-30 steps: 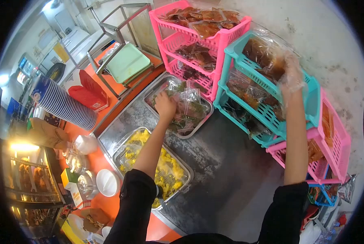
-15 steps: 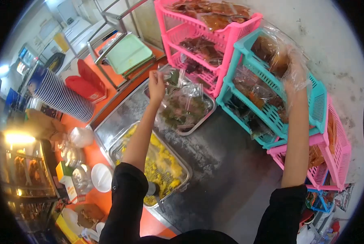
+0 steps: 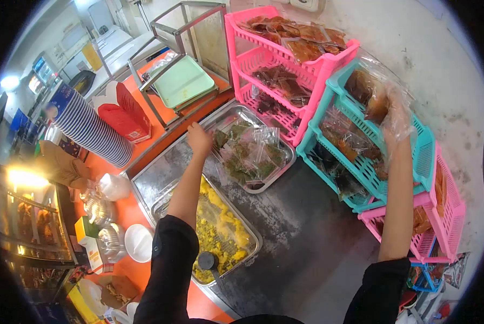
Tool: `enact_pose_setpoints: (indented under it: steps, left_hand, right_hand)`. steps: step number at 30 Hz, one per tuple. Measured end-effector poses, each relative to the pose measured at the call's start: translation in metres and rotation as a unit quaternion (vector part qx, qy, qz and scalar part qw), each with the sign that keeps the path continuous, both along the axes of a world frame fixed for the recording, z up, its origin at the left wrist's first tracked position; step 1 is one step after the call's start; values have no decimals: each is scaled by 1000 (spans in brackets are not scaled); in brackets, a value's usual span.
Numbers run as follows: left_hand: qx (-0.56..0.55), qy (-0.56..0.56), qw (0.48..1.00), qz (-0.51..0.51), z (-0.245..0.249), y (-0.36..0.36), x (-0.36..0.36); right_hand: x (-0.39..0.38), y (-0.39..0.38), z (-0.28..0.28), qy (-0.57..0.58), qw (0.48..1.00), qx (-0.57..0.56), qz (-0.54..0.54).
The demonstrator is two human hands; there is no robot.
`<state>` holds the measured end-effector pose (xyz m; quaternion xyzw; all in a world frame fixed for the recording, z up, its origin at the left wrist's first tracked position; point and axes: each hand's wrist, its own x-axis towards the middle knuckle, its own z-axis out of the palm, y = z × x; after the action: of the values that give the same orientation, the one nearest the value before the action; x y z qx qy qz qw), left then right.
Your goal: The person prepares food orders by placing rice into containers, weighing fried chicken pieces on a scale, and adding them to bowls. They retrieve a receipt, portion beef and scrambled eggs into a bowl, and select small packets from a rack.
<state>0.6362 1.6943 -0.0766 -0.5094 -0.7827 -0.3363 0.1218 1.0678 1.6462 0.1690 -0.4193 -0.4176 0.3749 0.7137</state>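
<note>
My left hand is bare, its fingers curled together beside the metal tray of clear packets of green leafy food. Nothing shows in its grasp. My right hand, in a clear plastic glove, reaches into the top tier of the teal basket rack. Its fingers close around a clear packet of brown food; the fingertips are partly hidden. Below my left forearm is a metal tray of yellow food under a clear cover, with a black-handled utensil lying on it.
A pink basket rack holds brown packets behind the trays. Another pink rack stands at right. Stacked paper cups, a red carton, a green tray and a white bowl line the orange counter at left.
My left hand has drawn left and down, away from the tray of green packets. My right hand stays at the top of the teal rack. The view has shifted slightly.
</note>
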Motion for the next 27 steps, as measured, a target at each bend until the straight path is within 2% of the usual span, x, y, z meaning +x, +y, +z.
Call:
enact_pose_setpoints:
  steps: [1, 3, 5, 7, 8, 9, 10, 11, 12, 13, 14, 15, 16, 17, 18, 19, 20, 21, 23, 24, 26, 27]
  left_hand:
    - [-4, -2, 1000, 1, -4, 2, -9]
    - [-63, -123, 982, -126, -6, 2, -20]
    - [-51, -83, 984, -152, 0, -5, -20]
    - [109, -97, 952, -269, 25, -16, -6]
    - [143, -121, 920, -344, 41, -23, -2]
    - [147, -121, 920, -342, 63, -39, 4]
    - [134, -231, 897, -354, 90, -61, 10]
    - [120, -335, 862, -362, 109, -78, 14]
    - [201, -407, 787, -417, 112, -88, 14]
    - [206, -405, 790, -411, 127, -111, 18]
    - [223, -439, 776, -395, 147, -141, 23]
    - [236, -474, 761, -375, 159, -174, 28]
    - [236, -476, 766, -363, 160, -206, 29]
    - [198, -529, 754, -335, 162, -235, 29]
    - [160, -581, 738, -304, 164, -267, 30]
    - [152, -683, 645, -308, 187, -309, 40]
    - [78, -578, 772, -253, 182, -342, 31]
    - [79, -579, 776, -237, 183, -375, 26]
    - [145, -655, 706, -228, 188, -432, 19]
    - [138, -653, 702, -250, 185, -455, 7]
    - [130, -660, 710, -208, 176, -504, -14]
    - [111, -669, 712, -183, 171, -530, -24]
  right_hand:
    - [-3, -3, 2, -10, 1000, -2, -25]
    - [-11, -10, 9, 12, 1000, -1, -18]
    - [-15, -10, 6, 38, 999, 2, -10]
    - [-20, -6, 7, -59, 989, 92, -103]
    - [-25, -12, 8, -60, 989, 94, -101]
    - [-40, -27, 12, -200, 954, 141, -173]
    - [-58, -43, 19, -332, 893, 188, -240]
    - [-78, -66, 23, -385, 881, 210, -178]
    - [-100, -92, 26, -434, 863, 230, -115]
    - [-120, -108, 9, -425, 871, 226, -102]
    - [-150, -133, 9, -410, 865, 284, -62]
    - [-185, -170, 7, -230, 960, 119, 101]
    - [-207, -199, 0, -139, 965, 41, 217]
    - [-227, -217, -7, -274, 937, 139, 163]
    - [-244, -239, -9, -342, 911, 143, 180]
    - [-262, -263, -14, -340, 909, 139, 197]
    - [-281, -285, -20, -308, 921, 89, 223]
    - [-296, -307, -23, -274, 929, 35, 247]
    - [-318, -347, -22, -271, 920, 19, 282]
    - [-329, -365, -22, -256, 920, -8, 298]
    - [-352, -403, -27, -243, 908, -37, 340]
    - [-362, -421, -33, -284, 904, 19, 319]
